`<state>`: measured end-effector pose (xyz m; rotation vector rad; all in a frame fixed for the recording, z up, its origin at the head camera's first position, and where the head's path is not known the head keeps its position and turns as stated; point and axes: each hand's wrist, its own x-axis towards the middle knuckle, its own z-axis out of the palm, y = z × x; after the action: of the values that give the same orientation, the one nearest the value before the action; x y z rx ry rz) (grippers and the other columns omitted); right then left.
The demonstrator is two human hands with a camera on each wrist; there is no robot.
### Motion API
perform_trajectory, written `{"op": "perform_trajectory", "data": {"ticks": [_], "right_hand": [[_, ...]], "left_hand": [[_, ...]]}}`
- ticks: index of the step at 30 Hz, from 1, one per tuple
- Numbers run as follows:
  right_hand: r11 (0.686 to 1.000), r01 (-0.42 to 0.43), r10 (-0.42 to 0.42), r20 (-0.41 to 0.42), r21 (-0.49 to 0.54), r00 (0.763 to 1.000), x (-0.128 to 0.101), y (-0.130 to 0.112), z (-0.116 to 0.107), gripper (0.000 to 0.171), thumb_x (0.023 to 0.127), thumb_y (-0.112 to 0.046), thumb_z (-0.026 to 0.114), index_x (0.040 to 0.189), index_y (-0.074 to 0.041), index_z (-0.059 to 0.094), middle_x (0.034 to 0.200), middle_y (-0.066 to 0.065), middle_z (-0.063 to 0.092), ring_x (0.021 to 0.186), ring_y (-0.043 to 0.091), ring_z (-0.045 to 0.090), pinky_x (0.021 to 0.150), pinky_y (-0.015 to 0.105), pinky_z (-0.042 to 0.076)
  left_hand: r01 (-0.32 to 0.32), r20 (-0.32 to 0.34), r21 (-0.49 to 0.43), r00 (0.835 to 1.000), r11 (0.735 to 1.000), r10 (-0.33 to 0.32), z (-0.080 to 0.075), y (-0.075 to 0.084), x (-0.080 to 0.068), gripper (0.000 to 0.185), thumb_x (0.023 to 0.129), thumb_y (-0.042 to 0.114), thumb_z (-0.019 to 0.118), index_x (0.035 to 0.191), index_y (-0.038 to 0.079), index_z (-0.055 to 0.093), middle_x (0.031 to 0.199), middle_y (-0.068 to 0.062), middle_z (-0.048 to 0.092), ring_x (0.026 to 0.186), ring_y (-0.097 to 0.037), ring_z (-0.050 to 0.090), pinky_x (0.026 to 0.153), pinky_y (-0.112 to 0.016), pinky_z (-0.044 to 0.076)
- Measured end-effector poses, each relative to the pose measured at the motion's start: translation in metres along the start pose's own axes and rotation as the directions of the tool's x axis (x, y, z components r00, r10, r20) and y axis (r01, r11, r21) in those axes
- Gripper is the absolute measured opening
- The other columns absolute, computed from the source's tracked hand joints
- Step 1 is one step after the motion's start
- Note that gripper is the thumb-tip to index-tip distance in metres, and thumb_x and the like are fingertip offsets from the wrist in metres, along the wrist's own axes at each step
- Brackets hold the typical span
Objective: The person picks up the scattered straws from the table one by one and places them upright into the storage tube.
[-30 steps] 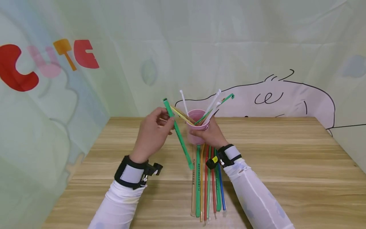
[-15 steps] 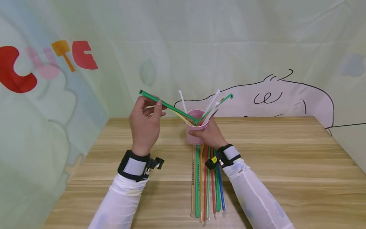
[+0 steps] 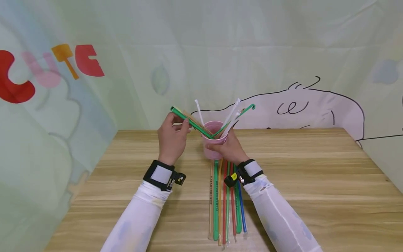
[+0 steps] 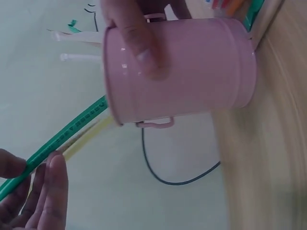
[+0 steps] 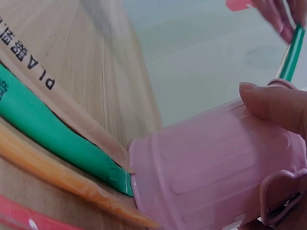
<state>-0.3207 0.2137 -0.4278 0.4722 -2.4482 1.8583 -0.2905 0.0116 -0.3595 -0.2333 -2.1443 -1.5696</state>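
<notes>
My left hand (image 3: 172, 141) pinches a green-wrapped straw (image 4: 67, 132) between thumb and fingers. The straw slants down to the right, its lower end inside a small pink bucket (image 3: 210, 152). My right hand (image 3: 232, 149) grips the bucket from its right side, thumb across the front. Leaning out of the bucket are white-wrapped straws (image 3: 199, 112), a green straw with a bent tip (image 3: 248, 109), and brown and yellow straws close behind the held one. In the left wrist view the yellow straw (image 4: 93, 132) runs beside the left fingertips. The bucket's side has a small pink handle (image 4: 158, 123).
In front of the bucket, wrapped straws lie side by side on the wooden table (image 3: 299, 182): a brown straw (image 3: 211, 213), a green straw (image 3: 216, 220), an orange one, red ones and a blue straw (image 3: 241, 206) among them. A printed cloth (image 3: 220, 63) hangs behind.
The green straw's lower end has gone from outside the bucket into it. My left hand first swung left and up, then came back right and lower. The right hand keeps its grip on the bucket.
</notes>
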Motion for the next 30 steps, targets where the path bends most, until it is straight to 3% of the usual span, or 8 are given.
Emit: {"op": "perform_trajectory", "data": {"ticks": [9,16,19,24,27,30], "right_hand": [[1.0,0.008,-0.008,-0.001,0.006,1.0,0.001,-0.002,0.002,0.086,0.081,-0.008,0.086,0.152,-0.015,0.037,0.145,0.008,0.055,0.136,0.028,0.053,0.118,0.052,0.041],[1.0,-0.003,0.002,-0.015,-0.019,1.0,0.001,-0.003,0.003,0.085,0.081,-0.011,0.087,0.151,-0.014,0.037,0.143,0.008,0.056,0.134,0.028,0.055,0.117,0.051,0.043],[1.0,-0.003,0.003,-0.016,-0.017,1.0,0.001,-0.003,0.002,0.085,0.081,-0.011,0.087,0.151,-0.014,0.037,0.143,0.009,0.055,0.134,0.029,0.055,0.117,0.051,0.043],[1.0,-0.009,0.009,-0.014,-0.021,1.0,-0.001,-0.001,0.001,0.086,0.082,-0.012,0.087,0.151,-0.014,0.036,0.144,0.01,0.054,0.135,0.029,0.055,0.116,0.052,0.044],[1.0,-0.013,0.013,-0.018,-0.023,1.0,-0.001,0.0,0.0,0.087,0.081,-0.015,0.088,0.151,-0.014,0.036,0.143,0.01,0.055,0.135,0.028,0.054,0.116,0.051,0.044],[1.0,-0.014,0.014,-0.023,-0.014,1.0,0.0,0.001,0.0,0.089,0.08,-0.015,0.089,0.151,-0.012,0.035,0.143,0.011,0.056,0.134,0.028,0.055,0.117,0.049,0.044]], "left_hand": [[0.11,0.134,0.163,0.982,0.98,-0.133,0.015,-0.02,0.006,0.029,0.102,0.022,0.065,0.124,0.003,0.061,0.12,-0.016,0.068,0.102,-0.028,0.076,0.083,-0.04,0.064],[0.146,0.189,0.156,0.966,0.977,-0.175,0.017,-0.031,0.0,0.051,0.098,0.032,0.071,0.135,0.002,0.055,0.125,-0.016,0.067,0.114,-0.033,0.07,0.094,-0.045,0.06],[0.169,0.244,0.128,0.95,0.977,-0.196,0.018,-0.033,-0.003,0.058,0.097,0.034,0.072,0.14,0.002,0.051,0.132,-0.018,0.064,0.121,-0.035,0.066,0.099,-0.047,0.058],[0.192,0.356,0.132,0.907,0.972,-0.227,0.022,-0.037,-0.007,0.069,0.097,0.04,0.071,0.149,0.005,0.044,0.15,-0.018,0.053,0.137,-0.036,0.054,0.11,-0.051,0.05],[0.17,0.406,0.183,0.884,0.968,-0.232,0.026,-0.04,-0.008,0.076,0.096,0.046,0.07,0.154,0.009,0.04,0.156,-0.016,0.047,0.144,-0.037,0.046,0.115,-0.056,0.044],[0.13,0.442,0.21,0.872,0.969,-0.212,0.031,-0.044,-0.008,0.081,0.094,0.047,0.072,0.158,0.013,0.036,0.16,-0.016,0.043,0.148,-0.037,0.042,0.118,-0.059,0.039]]}}
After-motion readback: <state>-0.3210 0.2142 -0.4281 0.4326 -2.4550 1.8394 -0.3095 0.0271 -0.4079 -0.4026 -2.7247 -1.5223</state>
